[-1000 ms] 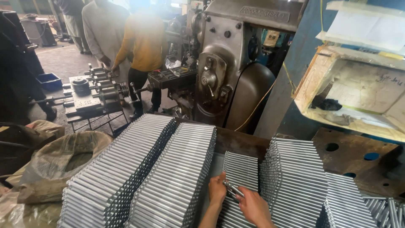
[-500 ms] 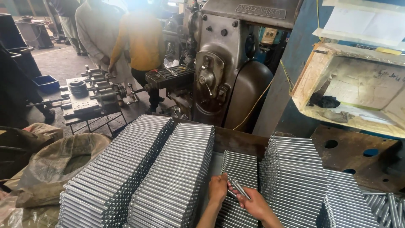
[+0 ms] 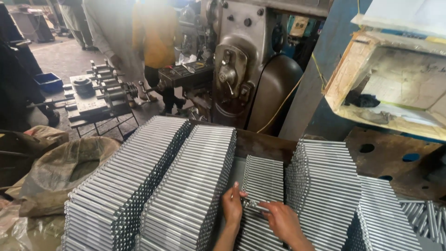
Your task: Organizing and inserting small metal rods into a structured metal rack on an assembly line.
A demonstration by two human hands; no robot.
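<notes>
I see a dark counter (image 3: 265,144) carrying stacked rows of silver metal rods: a long stack (image 3: 125,186) at far left, a second stack (image 3: 190,186) just beside it, a lower, shorter stack (image 3: 265,176) in the middle, then a tall stack (image 3: 325,186) and another (image 3: 381,218) at right. Loose rods (image 3: 425,216) lie at the right edge.

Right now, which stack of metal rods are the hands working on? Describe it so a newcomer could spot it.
Start at the big grey machine and drop to the rows of stacked silver rods below it. The low middle stack lies between taller stacks. Both the left hand and right hand rest on it, holding one rod crosswise.
</notes>
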